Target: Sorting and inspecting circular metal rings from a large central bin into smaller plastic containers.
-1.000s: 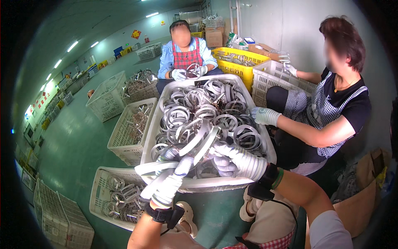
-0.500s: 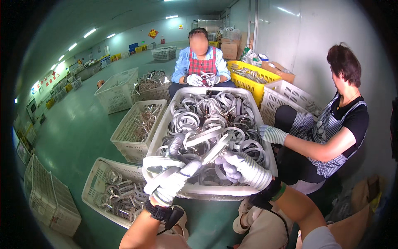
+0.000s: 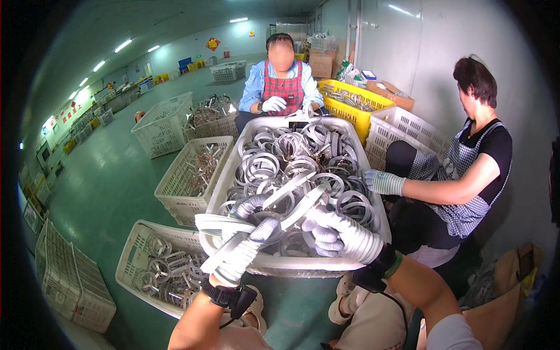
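Note:
My left hand (image 3: 242,254), in a white and grey work glove, is closed round several flat metal rings (image 3: 220,226) bunched at its fingers. A further metal ring (image 3: 305,205), seen nearly edge-on, slants up between my two hands. My right hand (image 3: 350,238), gloved too, has its fingers curled shut and its thumb and forefinger at that ring's edge; the exact grip is partly hidden. Below both hands is a large white tub (image 3: 298,265) heaped with loose metal rings (image 3: 263,166).
Opposite sits a person in a red checked apron (image 3: 283,88); another person (image 3: 466,169) sits on the right, a gloved hand at the tub. White crates (image 3: 166,185) of metal parts stand left. A yellow crate (image 3: 371,108) is behind the tub, with cardboard boxes (image 3: 396,93) nearby.
The ring between my hands has tilted more steeply, and the bunch in my left hand has turned flatter. The person opposite has parted their hands, one now lower at the tub's far rim.

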A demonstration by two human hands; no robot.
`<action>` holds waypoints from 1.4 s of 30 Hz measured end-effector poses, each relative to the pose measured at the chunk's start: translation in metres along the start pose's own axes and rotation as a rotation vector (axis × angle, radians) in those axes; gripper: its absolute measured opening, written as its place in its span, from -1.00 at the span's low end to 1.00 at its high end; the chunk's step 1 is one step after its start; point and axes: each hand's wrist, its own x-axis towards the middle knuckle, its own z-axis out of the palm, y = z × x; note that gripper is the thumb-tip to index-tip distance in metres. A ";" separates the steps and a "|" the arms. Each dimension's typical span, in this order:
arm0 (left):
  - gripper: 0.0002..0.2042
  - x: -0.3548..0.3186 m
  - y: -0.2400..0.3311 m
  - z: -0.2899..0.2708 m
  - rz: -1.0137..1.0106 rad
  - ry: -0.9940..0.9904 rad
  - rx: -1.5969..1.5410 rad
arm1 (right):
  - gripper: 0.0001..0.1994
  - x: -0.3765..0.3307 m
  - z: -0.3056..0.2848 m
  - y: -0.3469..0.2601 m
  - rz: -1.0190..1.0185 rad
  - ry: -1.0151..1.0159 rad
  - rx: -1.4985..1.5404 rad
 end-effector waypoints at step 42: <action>-0.56 0.005 0.003 0.048 0.146 -0.468 0.574 | -0.68 0.000 -0.012 -0.015 -0.481 0.243 -0.850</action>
